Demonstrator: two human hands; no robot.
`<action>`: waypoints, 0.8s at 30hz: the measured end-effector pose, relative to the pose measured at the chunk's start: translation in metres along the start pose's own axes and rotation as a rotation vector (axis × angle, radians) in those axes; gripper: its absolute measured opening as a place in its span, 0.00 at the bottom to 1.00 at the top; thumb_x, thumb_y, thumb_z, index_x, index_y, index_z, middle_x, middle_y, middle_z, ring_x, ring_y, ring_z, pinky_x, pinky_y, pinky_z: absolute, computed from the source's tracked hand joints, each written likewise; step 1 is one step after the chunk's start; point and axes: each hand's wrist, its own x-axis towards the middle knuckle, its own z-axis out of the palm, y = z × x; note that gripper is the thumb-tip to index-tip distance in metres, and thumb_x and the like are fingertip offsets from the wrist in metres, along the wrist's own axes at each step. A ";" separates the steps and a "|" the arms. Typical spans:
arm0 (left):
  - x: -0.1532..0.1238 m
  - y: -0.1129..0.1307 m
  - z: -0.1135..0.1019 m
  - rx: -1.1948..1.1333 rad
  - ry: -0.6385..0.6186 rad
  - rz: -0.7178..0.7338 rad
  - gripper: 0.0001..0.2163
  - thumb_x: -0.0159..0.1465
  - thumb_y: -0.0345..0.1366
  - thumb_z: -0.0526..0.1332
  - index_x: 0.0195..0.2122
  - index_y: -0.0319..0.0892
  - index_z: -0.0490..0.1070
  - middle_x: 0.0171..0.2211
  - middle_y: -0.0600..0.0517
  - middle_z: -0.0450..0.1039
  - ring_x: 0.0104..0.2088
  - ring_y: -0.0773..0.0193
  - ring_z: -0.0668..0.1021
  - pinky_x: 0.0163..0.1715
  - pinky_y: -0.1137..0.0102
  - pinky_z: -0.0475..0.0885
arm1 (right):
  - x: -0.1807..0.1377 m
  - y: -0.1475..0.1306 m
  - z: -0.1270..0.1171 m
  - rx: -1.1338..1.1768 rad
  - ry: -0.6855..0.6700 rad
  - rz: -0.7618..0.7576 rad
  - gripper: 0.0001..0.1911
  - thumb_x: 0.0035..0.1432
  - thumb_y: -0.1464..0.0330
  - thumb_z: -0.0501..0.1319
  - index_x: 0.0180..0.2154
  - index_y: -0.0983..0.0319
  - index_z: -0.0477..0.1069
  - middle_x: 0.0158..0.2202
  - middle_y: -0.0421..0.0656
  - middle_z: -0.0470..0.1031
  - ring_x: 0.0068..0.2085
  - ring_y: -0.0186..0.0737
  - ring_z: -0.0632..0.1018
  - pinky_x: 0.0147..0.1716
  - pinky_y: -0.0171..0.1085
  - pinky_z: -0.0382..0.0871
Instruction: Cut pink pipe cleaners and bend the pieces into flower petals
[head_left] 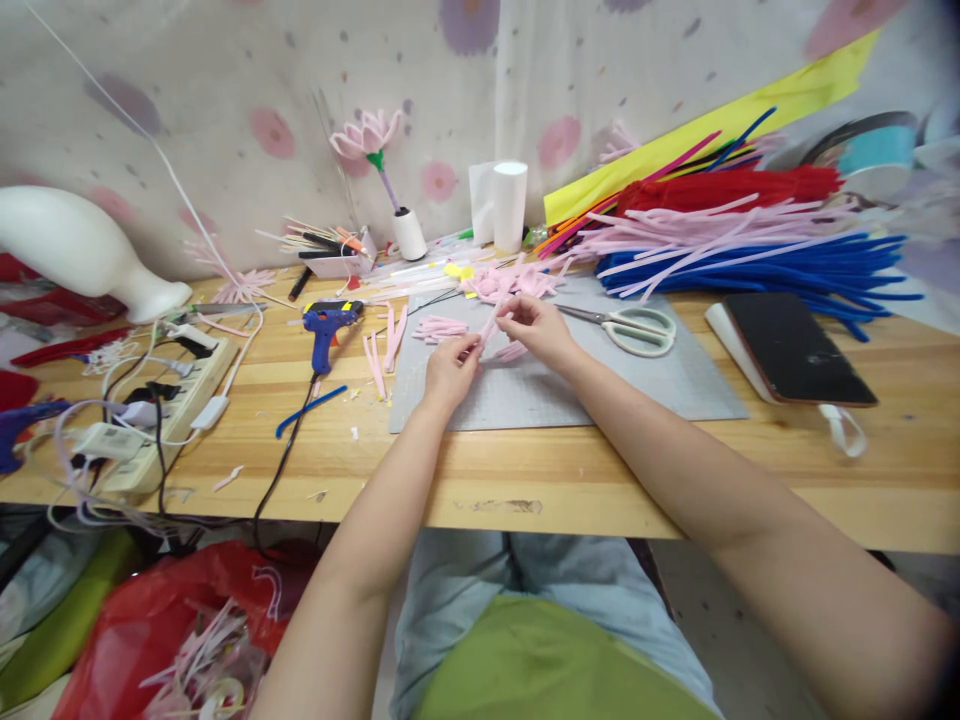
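Observation:
My left hand [450, 368] and my right hand [538, 328] meet over a grey cutting mat [600, 385], both pinched on one pale pink pipe cleaner [491, 325] that runs between their fingertips. Bent pink pipe cleaner pieces [439, 328] lie on the mat just beyond my left hand. More pink pieces [511, 282] are heaped at the mat's far edge. White-handled scissors [634, 328] rest on the mat to the right of my right hand.
A blue glue gun [327, 328] stands left of the mat, its cord trailing off the table edge. A power strip [169, 400] with plugs sits far left. Bundles of blue [780, 265], pink and red pipe cleaners fill the back right. A dark phone [795, 348] lies right.

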 end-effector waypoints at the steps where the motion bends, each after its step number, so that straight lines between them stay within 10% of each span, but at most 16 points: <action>1: 0.000 0.001 0.001 -0.048 0.003 -0.027 0.09 0.55 0.37 0.62 0.36 0.42 0.75 0.35 0.50 0.74 0.26 0.69 0.74 0.22 0.74 0.70 | 0.000 0.000 0.000 0.054 -0.019 0.017 0.10 0.44 0.63 0.62 0.27 0.61 0.65 0.20 0.35 0.65 0.21 0.30 0.66 0.23 0.32 0.60; 8: 0.002 0.012 0.007 -0.344 0.017 -0.233 0.10 0.52 0.40 0.64 0.32 0.39 0.70 0.25 0.55 0.68 0.27 0.70 0.72 0.19 0.77 0.70 | -0.005 -0.006 0.005 0.258 -0.074 0.100 0.14 0.42 0.61 0.65 0.28 0.60 0.65 0.20 0.34 0.67 0.21 0.28 0.67 0.22 0.31 0.63; 24: 0.000 0.012 0.004 -0.321 -0.037 -0.183 0.13 0.50 0.39 0.65 0.32 0.40 0.65 0.27 0.56 0.70 0.20 0.72 0.73 0.15 0.78 0.66 | -0.010 -0.005 0.008 0.274 -0.081 0.336 0.18 0.43 0.56 0.66 0.33 0.61 0.71 0.27 0.39 0.73 0.21 0.29 0.70 0.17 0.29 0.65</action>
